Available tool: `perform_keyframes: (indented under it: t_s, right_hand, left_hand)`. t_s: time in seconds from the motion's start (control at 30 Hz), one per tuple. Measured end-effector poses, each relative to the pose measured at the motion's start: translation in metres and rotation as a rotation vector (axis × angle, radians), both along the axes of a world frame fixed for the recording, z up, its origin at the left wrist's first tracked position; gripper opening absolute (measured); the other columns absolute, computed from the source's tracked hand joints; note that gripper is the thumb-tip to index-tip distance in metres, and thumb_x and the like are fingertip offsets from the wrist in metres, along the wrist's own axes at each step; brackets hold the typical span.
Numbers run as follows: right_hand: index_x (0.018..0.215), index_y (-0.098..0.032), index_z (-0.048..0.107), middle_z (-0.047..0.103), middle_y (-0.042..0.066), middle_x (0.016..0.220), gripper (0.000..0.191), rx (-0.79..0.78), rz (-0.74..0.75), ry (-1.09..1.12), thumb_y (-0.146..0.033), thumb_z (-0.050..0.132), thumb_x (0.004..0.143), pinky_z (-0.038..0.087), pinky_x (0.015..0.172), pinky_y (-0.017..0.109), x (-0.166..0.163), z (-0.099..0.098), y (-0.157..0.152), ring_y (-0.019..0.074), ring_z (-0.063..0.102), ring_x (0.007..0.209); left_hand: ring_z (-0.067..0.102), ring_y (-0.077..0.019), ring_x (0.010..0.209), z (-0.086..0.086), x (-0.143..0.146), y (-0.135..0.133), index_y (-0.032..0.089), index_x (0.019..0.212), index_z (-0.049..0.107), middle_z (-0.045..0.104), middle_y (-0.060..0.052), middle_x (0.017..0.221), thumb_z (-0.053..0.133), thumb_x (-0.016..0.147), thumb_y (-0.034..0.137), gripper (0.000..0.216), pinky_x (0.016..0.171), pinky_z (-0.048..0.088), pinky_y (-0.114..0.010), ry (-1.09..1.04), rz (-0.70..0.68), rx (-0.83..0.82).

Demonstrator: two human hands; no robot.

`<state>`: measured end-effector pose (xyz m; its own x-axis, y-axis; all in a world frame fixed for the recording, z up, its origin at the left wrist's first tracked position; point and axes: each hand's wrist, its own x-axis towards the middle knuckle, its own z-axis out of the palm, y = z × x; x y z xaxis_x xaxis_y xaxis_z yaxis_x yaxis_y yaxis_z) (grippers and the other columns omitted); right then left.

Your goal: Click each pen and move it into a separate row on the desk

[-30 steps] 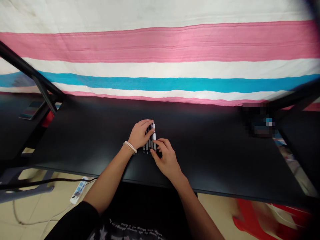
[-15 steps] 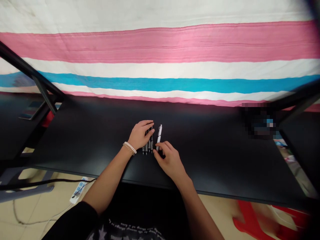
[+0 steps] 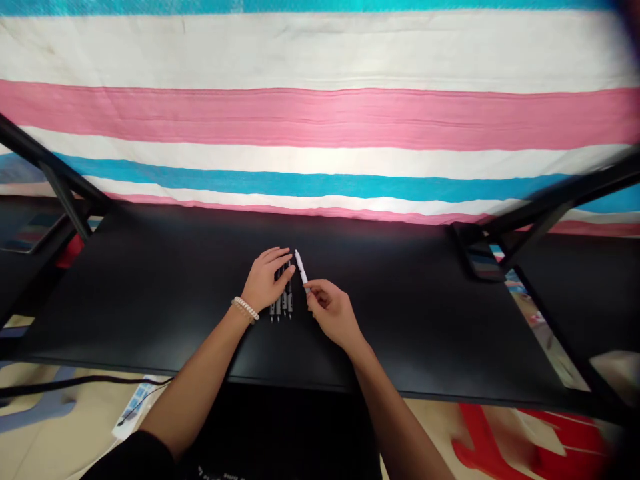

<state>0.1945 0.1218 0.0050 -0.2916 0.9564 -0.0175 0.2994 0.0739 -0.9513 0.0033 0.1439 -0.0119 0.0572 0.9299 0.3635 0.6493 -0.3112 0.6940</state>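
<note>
Several dark pens with grey grips (image 3: 284, 303) lie side by side on the black table (image 3: 410, 320), tips towards me. My left hand (image 3: 265, 279) rests across their far ends, fingers stretched out and thumb over the pens, hiding part of them. Just right of this row is a white pen (image 3: 302, 267), its far end leaning to the left. My right hand (image 3: 334, 310) pinches the near part of it between thumb and fingers, which cover its tip.
A dark phone-like object (image 3: 483, 260) lies near the right table leg frame. Striped cloth (image 3: 320, 120) hangs behind the table. Below are a white power strip (image 3: 137, 403) at the left and a red stool (image 3: 480, 440) at the right.
The white pen has turned in my right hand: its far end leaned right and now leans left. My left hand stays over the dark pens. The camera view has shifted.
</note>
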Motion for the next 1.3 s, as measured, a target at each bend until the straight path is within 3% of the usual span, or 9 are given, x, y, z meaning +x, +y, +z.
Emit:
perform_keyframes:
  t_s: [0.1, 0.2, 0.3, 0.43, 0.63, 0.87, 1.0, 1.2, 1.3]
  right_hand:
    - [0.101, -0.019, 0.064, 0.06, 0.001, 0.078, 0.024, -0.119, -0.013, 0.199, -0.038, 0.062, 0.086, 0.048, 0.05, 0.024, -0.001, 0.005, 0.009, 0.0119, 0.058, 0.061]
    - [0.107, -0.019, 0.065, 0.062, 0.001, 0.082, 0.033, -0.129, 0.102, 0.267, -0.041, 0.068, 0.083, 0.046, 0.053, 0.024, -0.004, 0.012, 0.019, 0.0109, 0.056, 0.063]
    - [0.105, -0.018, 0.07, 0.06, -0.001, 0.072, 0.033, -0.14, 0.213, 0.238, -0.044, 0.066, 0.085, 0.04, 0.052, 0.024, -0.011, 0.012, 0.03, 0.0096, 0.05, 0.057]
    - [0.094, -0.016, 0.073, 0.052, -0.004, 0.058, 0.039, -0.163, 0.161, 0.259, -0.051, 0.061, 0.087, 0.031, 0.048, 0.023, -0.022, 0.001, 0.039, 0.0081, 0.04, 0.05]
    - [0.09, -0.016, 0.072, 0.055, -0.004, 0.058, 0.041, -0.259, 0.086, 0.438, -0.056, 0.068, 0.081, 0.03, 0.046, 0.023, -0.031, -0.01, 0.032, 0.0065, 0.039, 0.047]
    - [0.09, -0.017, 0.074, 0.058, -0.003, 0.058, 0.038, -0.221, 0.011, 0.457, -0.054, 0.068, 0.083, 0.033, 0.043, 0.022, -0.032, -0.013, 0.029, 0.0062, 0.043, 0.043]
    - [0.092, -0.018, 0.074, 0.061, -0.003, 0.061, 0.037, -0.213, 0.002, 0.449, -0.053, 0.07, 0.081, 0.036, 0.042, 0.021, -0.03, -0.013, 0.031, 0.0059, 0.045, 0.044]
    - [0.077, -0.018, 0.069, 0.063, -0.001, 0.06, 0.042, -0.258, 0.111, 0.419, -0.058, 0.061, 0.088, 0.035, 0.034, 0.019, -0.029, -0.012, 0.029, 0.0064, 0.048, 0.039]
    - [0.082, -0.019, 0.074, 0.059, -0.003, 0.056, 0.033, -0.169, 0.025, 0.39, -0.051, 0.067, 0.086, 0.036, 0.035, 0.019, -0.029, -0.012, 0.028, 0.0056, 0.045, 0.038]
  left_hand:
    - [0.055, -0.0294, 0.129, 0.003, 0.001, 0.001, 0.018, 0.116, 0.068, 0.065, -0.013, 0.131, 0.064, 0.09, 0.037, 0.032, 0.112, 0.04, -0.053, -0.18, 0.125, 0.023]
    - [0.065, -0.028, 0.116, 0.01, 0.001, 0.001, 0.017, 0.124, 0.062, 0.066, -0.017, 0.127, 0.065, 0.089, 0.046, 0.046, 0.106, 0.047, -0.051, -0.634, 0.223, -0.064]
    - [0.072, -0.0261, 0.101, 0.02, -0.001, 0.001, 0.016, 0.118, 0.062, 0.071, -0.016, 0.113, 0.067, 0.087, 0.05, 0.046, 0.097, 0.054, -0.047, -1.093, 0.159, -0.22]
    - [0.069, -0.0258, 0.111, 0.031, -0.003, 0.0, 0.024, 0.116, 0.06, 0.071, -0.01, 0.118, 0.074, 0.084, 0.043, 0.04, 0.102, 0.051, -0.046, -1.411, 0.028, -0.209]
    - [0.066, -0.0262, 0.118, 0.03, 0.006, -0.001, 0.018, 0.105, 0.066, 0.071, -0.013, 0.119, 0.076, 0.084, 0.037, 0.031, 0.111, 0.044, -0.046, -1.431, 0.033, -0.179]
    - [0.07, -0.0216, 0.101, 0.028, 0.011, -0.003, 0.019, 0.111, 0.071, 0.072, -0.012, 0.111, 0.068, 0.086, 0.053, 0.042, 0.089, 0.057, -0.037, -1.332, 0.121, -0.168]
    - [0.073, -0.0189, 0.086, 0.026, 0.009, -0.002, 0.018, 0.111, 0.071, 0.074, -0.008, 0.092, 0.075, 0.082, 0.047, 0.042, 0.08, 0.059, -0.033, -1.271, 0.238, -0.138]
    - [0.075, -0.022, 0.087, 0.028, 0.006, -0.001, 0.015, 0.097, 0.072, 0.076, -0.01, 0.093, 0.084, 0.072, 0.043, 0.04, 0.082, 0.06, -0.037, -1.378, 0.263, -0.139]
    - [0.075, -0.0221, 0.084, 0.029, 0.007, -0.001, 0.014, 0.094, 0.072, 0.076, -0.01, 0.091, 0.085, 0.07, 0.044, 0.04, 0.079, 0.06, -0.036, -1.369, 0.291, -0.141]
